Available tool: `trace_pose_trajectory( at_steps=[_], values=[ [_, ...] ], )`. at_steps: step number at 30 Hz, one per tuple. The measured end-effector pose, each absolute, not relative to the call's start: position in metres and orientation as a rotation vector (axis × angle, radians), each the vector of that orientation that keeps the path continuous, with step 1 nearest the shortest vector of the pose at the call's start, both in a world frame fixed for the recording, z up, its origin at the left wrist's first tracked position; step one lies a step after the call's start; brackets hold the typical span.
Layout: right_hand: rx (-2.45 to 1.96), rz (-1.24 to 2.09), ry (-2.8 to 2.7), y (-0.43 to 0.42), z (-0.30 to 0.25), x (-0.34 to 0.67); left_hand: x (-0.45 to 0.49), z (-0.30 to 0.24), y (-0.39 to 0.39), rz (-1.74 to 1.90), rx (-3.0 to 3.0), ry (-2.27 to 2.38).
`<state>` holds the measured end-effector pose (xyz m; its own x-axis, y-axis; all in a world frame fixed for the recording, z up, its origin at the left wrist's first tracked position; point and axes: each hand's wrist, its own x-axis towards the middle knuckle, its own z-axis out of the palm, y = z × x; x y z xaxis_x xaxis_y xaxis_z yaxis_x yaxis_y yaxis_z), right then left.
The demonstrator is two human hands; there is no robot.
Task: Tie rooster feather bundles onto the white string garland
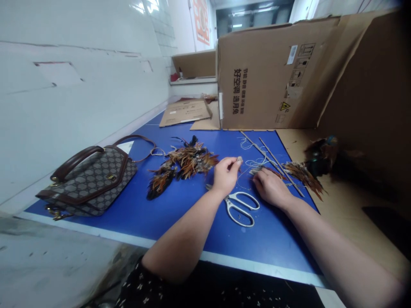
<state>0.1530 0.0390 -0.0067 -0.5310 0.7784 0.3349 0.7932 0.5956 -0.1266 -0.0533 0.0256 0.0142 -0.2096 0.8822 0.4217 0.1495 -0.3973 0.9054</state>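
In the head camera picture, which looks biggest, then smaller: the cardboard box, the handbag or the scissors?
1. Large brown cardboard box with black printing
2. Brown patterned handbag with a dark handle
3. White-handled scissors

The box stands farthest from the camera yet looks largest.

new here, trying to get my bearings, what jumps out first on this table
The blue table itself, with a heap of orange-brown feathers at its middle. Just right of the heap, the left hand pinches a small tuft while the right hand rests on thread, white-handled scissors between them. A patterned handbag sits far left.
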Motion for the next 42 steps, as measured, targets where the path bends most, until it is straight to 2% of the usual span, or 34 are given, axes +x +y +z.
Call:
trace_pose_trajectory(
  at_steps=[12,24,33,42],
  values=[
    [-1.123,-0.042,-2.329,0.026,0.013,0.156,-0.042,-0.001,0.019,1.306,1.891,1.129],
    [-1.064,0.164,-2.183,0.025,0.006,0.155,-0.037,-0.001,0.017,1.192,1.695,1.044],
    [-0.817,0.224,-1.998,0.023,0.012,0.153,-0.034,0.006,0.018,1.186,1.057,0.825],
    [-0.732,0.336,-1.999,0.024,0.01,0.154,-0.034,0.005,0.016,1.096,1.045,0.79]
  ],
)
